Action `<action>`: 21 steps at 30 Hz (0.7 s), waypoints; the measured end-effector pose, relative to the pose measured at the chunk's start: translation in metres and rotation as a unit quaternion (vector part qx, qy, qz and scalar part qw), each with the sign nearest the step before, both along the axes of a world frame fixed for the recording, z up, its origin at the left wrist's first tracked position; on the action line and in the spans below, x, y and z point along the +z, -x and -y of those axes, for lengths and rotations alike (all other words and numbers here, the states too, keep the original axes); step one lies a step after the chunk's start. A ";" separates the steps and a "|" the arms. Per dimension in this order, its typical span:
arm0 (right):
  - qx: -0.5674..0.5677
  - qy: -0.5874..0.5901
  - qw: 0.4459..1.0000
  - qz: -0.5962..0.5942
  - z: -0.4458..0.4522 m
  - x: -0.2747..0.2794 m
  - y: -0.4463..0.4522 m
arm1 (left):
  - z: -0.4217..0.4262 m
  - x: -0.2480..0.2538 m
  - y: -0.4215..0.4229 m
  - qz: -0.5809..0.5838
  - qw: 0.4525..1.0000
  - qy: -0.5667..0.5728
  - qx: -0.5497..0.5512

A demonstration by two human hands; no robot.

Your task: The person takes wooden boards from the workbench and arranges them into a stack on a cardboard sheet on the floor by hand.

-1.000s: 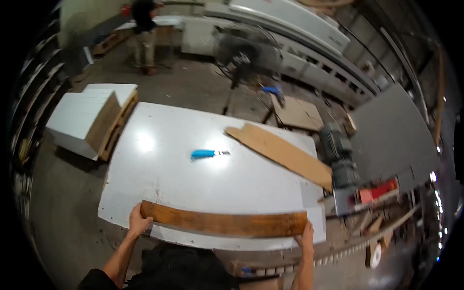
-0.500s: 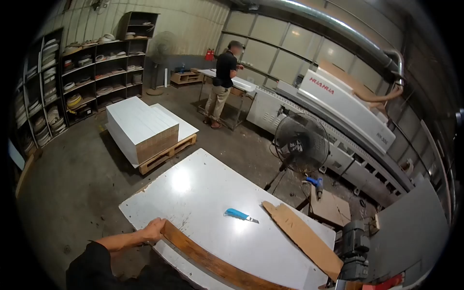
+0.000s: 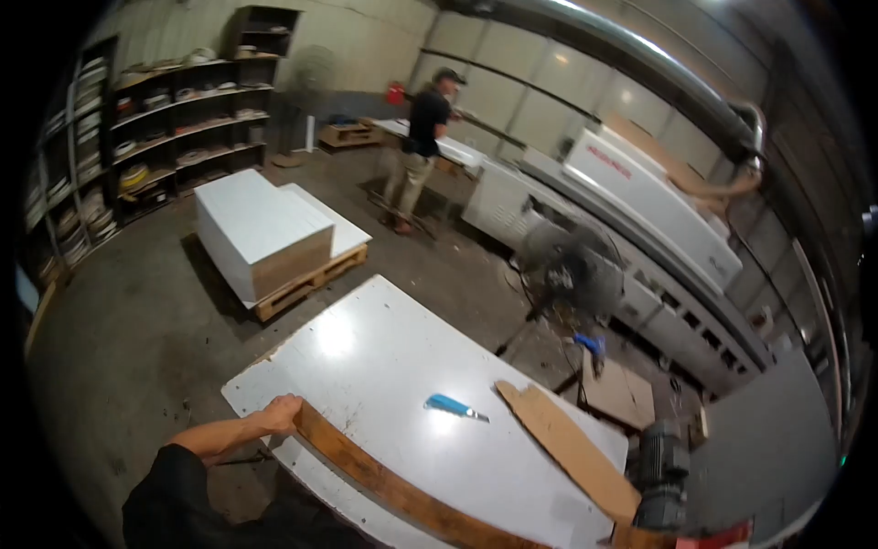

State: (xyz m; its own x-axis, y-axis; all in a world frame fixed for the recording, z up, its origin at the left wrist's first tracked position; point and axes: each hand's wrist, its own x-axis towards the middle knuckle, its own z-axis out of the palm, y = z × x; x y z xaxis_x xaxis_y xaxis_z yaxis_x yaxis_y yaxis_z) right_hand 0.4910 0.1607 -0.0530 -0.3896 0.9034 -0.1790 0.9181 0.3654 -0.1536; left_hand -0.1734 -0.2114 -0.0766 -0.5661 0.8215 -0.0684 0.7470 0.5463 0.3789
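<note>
A long brown wooden board (image 3: 380, 478) lies along the near edge of the white table (image 3: 366, 320). My left hand (image 3: 281, 414) grips its left end, with the fingers closed round the corner. The board's right end runs out of the bottom of the view, and my right hand is not visible. Farther in on the tabletop lies a blue utility knife (image 3: 450, 405) with its blade showing. To the right of the knife is a strip of brown cardboard (image 3: 572, 450).
White panels (image 3: 265, 224) are stacked on a pallet (image 3: 315, 282) at the left. A person (image 3: 423, 137) stands at a far table. Beyond my table are a fan (image 3: 569, 270), a blue tool (image 3: 590, 344) and a long machine (image 3: 640, 197). Motors (image 3: 662, 457) stand at the right.
The view has swung up and to the left since a second ago, so my right hand has left the frame. My left hand still holds the board's end.
</note>
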 end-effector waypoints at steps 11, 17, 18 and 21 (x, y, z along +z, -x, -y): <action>-0.194 -0.116 0.951 -0.212 0.040 -0.036 -0.006 | -0.007 -0.004 -0.005 0.020 0.993 -0.110 -0.032; -0.315 -0.130 0.906 -0.252 0.054 -0.008 0.009 | -0.007 0.018 -0.005 0.025 0.996 -0.065 -0.052; -0.343 -0.105 0.890 -0.282 0.055 -0.001 0.009 | -0.003 0.013 0.001 0.017 0.997 -0.062 -0.053; -0.431 -0.104 0.687 -0.576 0.032 -0.020 -0.012 | -0.023 0.076 -0.012 0.149 0.981 0.115 -0.044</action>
